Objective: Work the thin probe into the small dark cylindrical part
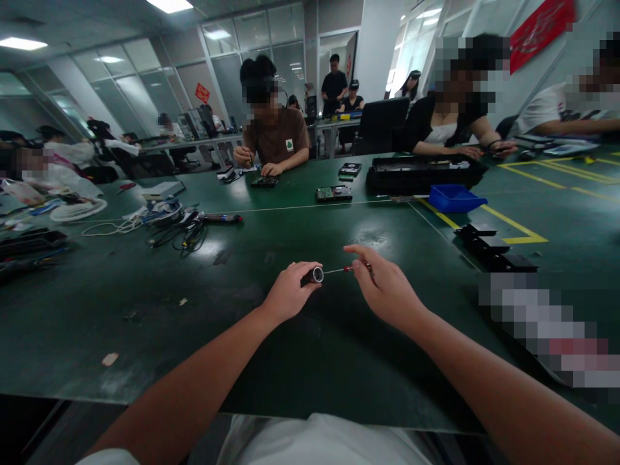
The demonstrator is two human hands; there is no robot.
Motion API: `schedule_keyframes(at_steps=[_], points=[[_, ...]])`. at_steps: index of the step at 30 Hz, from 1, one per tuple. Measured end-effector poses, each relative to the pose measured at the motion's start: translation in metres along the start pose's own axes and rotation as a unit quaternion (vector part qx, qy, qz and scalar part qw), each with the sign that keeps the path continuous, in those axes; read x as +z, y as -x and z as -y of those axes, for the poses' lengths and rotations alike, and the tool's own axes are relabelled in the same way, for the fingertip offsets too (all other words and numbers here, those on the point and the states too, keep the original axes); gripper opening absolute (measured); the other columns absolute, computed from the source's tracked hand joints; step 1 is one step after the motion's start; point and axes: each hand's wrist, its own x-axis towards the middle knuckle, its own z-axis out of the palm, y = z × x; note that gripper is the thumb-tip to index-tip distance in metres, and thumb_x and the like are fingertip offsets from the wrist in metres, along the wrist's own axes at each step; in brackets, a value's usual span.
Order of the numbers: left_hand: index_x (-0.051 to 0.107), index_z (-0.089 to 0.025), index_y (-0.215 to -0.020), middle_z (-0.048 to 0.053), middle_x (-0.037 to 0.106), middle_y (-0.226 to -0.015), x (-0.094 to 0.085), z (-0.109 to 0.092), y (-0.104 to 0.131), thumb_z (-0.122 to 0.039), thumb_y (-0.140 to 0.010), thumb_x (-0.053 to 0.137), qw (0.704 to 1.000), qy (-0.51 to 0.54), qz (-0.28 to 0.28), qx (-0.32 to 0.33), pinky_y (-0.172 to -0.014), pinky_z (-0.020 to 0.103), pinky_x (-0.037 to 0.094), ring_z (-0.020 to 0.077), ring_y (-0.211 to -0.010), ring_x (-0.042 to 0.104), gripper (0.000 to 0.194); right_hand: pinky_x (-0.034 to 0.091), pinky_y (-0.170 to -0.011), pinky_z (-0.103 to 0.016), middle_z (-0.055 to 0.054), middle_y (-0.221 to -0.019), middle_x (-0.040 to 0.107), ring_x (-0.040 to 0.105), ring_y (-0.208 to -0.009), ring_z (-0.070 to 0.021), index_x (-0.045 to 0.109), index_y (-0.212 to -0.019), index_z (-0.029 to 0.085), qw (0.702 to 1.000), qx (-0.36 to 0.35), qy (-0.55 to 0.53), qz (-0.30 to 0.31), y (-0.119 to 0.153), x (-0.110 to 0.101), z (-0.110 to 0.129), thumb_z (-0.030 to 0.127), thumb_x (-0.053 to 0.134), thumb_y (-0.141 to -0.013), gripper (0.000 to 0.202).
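The left hand [287, 296] has its fingers clamped round a small dark cylinder [314, 276] above the green tabletop [145, 303]; the right hand [385, 287] pinches what looks like a thin red-tipped tool [346, 269], its point at the cylinder's end.

Two hands joined by a thin tool above a dark green table.

Near the centre of the frame a small dark cylinder with a silvery end [314, 275] is gripped in the left hand [289, 292], and a thin metal shaft with a red part [345, 269] is pinched by the right hand [385, 284] just beside it. The green table [145, 310] fills the lower frame. A blue tray [455, 197] is seen at upper right, tangled cables [174, 226] at left, and a seated person in a brown shirt [276, 139] beyond.
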Motion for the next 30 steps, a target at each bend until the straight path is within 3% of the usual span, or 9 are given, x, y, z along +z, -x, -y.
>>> schedule_keyframes(at_steps=[4,8,11,14,18,24,27,30], points=[[0.064,-0.024,-0.121,0.003,0.067,-0.121,-0.0003,0.0001,-0.0006,-0.014,-0.085,0.07,1.0,-0.012,-0.008,-0.002,-0.102,0.04,0.044,0.0216,-0.112,0.059,0.039,0.047,-0.072,-0.033,-0.007,-0.09,0.071,0.066,-0.084,-0.0216,0.062,-0.122,0.016,1.0,0.003,-0.023,0.021,0.0008,-0.001,0.0012,0.03,0.039,-0.1,0.034],[0.065,-0.023,-0.121,0.003,0.068,-0.12,-0.0004,-0.0023,-0.0005,-0.015,-0.085,0.07,1.0,-0.026,-0.003,0.0,-0.103,0.041,0.044,0.0218,-0.111,0.06,0.037,0.044,-0.064,-0.033,-0.005,-0.077,0.07,0.065,-0.07,-0.0206,0.068,-0.104,0.02,0.998,0.048,0.009,0.04,-0.0031,-0.0023,0.0009,0.04,0.035,-0.102,0.039],[0.065,-0.023,-0.123,0.003,0.067,-0.122,0.0002,-0.0026,0.0003,-0.017,-0.086,0.07,0.999,-0.035,0.007,0.005,-0.107,0.043,0.041,0.0222,-0.113,0.059,0.038,0.045,-0.064,-0.033,-0.006,-0.086,0.073,0.066,-0.071,-0.0202,0.064,-0.116,0.019,0.997,0.067,-0.002,0.049,-0.0049,-0.0031,0.0009,0.036,0.042,-0.1,0.032],[0.065,-0.022,-0.123,0.004,0.067,-0.123,0.0005,-0.003,0.001,-0.018,-0.087,0.069,0.999,-0.047,0.02,0.007,-0.111,0.047,0.038,0.023,-0.115,0.058,0.037,0.045,-0.061,-0.032,-0.004,-0.083,0.071,0.063,-0.065,-0.0189,0.053,-0.132,0.019,0.997,0.046,-0.02,0.063,-0.0033,-0.0043,0.0013,0.032,0.046,-0.098,0.037],[0.064,-0.021,-0.124,0.005,0.067,-0.123,-0.0005,-0.0052,0.0012,-0.017,-0.087,0.068,0.998,-0.054,0.014,-0.006,-0.107,0.045,0.043,0.0237,-0.114,0.059,0.038,0.048,-0.064,-0.033,-0.005,-0.086,0.071,0.064,-0.072,-0.02,0.053,-0.131,0.02,0.997,0.011,-0.034,0.073,-0.0014,-0.006,0.0001,0.03,0.046,-0.098,0.036],[0.065,-0.024,-0.124,0.004,0.067,-0.123,0.0007,-0.0049,0.0019,-0.021,-0.087,0.068,0.999,-0.048,0.025,-0.004,-0.117,0.054,0.03,0.0254,-0.115,0.059,0.037,0.048,-0.066,-0.034,-0.007,-0.089,0.073,0.067,-0.075,-0.0219,0.064,-0.119,0.02,0.998,0.03,-0.026,0.048,-0.003,-0.0062,-0.0016,0.038,0.035,-0.102,0.038],[0.065,-0.024,-0.124,0.005,0.066,-0.125,0.0012,-0.0043,0.0019,-0.022,-0.087,0.068,0.999,-0.046,0.023,0.001,-0.119,0.055,0.027,0.0258,-0.118,0.058,0.037,0.046,-0.06,-0.033,-0.006,-0.085,0.072,0.062,-0.062,-0.0195,0.055,-0.132,0.02,0.998,0.025,-0.029,0.045,-0.0022,-0.006,-0.0004,0.032,0.039,-0.1,0.037],[0.064,-0.023,-0.124,0.005,0.067,-0.125,0.0008,-0.0049,0.0014,-0.022,-0.088,0.067,0.999,-0.045,0.017,-0.002,-0.118,0.054,0.028,0.0254,-0.118,0.058,0.036,0.048,-0.067,-0.035,-0.004,-0.081,0.067,0.063,-0.07,-0.0207,0.048,-0.135,0.019,0.998,0.007,-0.054,0.032,-0.001,-0.0063,0.0016,0.026,0.041,-0.097,0.039]])
